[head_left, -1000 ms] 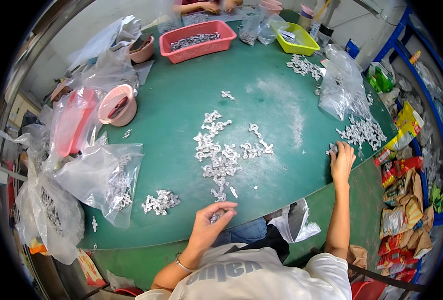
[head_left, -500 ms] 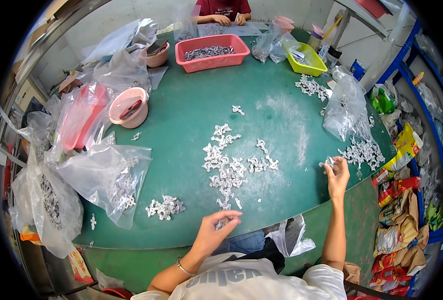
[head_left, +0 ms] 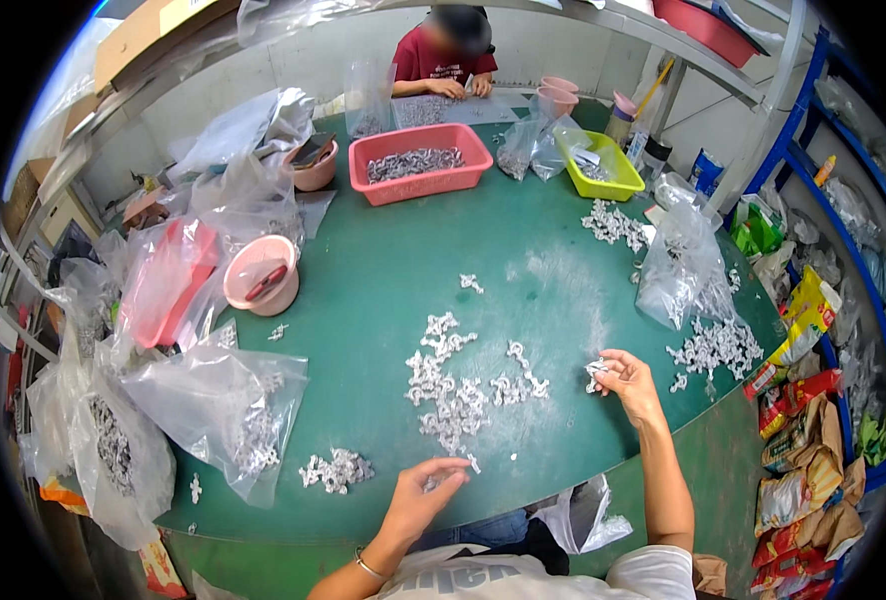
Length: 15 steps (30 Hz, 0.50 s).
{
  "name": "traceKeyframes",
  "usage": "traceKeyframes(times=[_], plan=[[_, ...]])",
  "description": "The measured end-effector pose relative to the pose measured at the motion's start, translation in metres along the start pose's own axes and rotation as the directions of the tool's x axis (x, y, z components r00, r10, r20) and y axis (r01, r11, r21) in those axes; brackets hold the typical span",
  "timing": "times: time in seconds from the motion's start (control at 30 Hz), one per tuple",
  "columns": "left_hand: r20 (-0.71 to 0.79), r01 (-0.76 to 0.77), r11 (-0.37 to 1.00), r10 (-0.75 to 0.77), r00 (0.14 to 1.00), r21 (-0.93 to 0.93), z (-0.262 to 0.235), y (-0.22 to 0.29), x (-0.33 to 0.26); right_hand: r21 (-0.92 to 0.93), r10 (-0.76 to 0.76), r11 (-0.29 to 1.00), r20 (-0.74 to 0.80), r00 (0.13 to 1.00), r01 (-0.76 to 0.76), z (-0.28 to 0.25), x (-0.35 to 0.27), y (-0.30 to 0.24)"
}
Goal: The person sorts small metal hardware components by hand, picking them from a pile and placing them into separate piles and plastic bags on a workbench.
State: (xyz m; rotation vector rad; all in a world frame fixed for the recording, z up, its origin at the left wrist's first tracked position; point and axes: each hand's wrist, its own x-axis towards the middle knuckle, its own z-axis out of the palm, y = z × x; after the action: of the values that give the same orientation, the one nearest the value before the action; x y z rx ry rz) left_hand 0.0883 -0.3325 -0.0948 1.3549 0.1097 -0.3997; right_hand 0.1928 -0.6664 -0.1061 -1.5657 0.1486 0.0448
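Observation:
Between the thumb and fingers of my right hand is a small silvery metal part, held just above the green table. My left hand is curled near the table's front edge, with a bit of silvery metal showing inside its fingers. Just past its fingertips lies a slim loose piece. A spread-out pile of small knobbly metal parts lies ahead, between the hands. A smaller heap is left of my left hand, and another pile lies beyond my right hand at the right edge.
Clear plastic bags of parts crowd the left side, near a pink bowl holding a red-handled tool. A pink tray of metal parts and a yellow-green basket stand farther back. Across the table a person in a dark red shirt handles small parts.
My right hand has moved left from the right-hand pile toward the middle, carrying the metal part. My left hand stays curled near the front edge. The whole view has tilted upward.

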Motion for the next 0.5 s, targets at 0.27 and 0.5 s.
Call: traceKeyframes(times=[0.27, 0.5], plan=[[-0.053, 0.082, 0.995, -0.086, 0.995, -0.057, -0.003, 0.022, 0.034, 0.203, 0.020, 0.979, -0.066, 0.998, -0.006, -0.011, 0.095, -0.010], [-0.157, 0.100, 0.991, -0.112, 0.981, -0.084, -0.012, 0.043, 0.069, 0.267, 0.034, 0.964, -0.129, 0.991, 0.002, -0.015, 0.194, -0.012]])
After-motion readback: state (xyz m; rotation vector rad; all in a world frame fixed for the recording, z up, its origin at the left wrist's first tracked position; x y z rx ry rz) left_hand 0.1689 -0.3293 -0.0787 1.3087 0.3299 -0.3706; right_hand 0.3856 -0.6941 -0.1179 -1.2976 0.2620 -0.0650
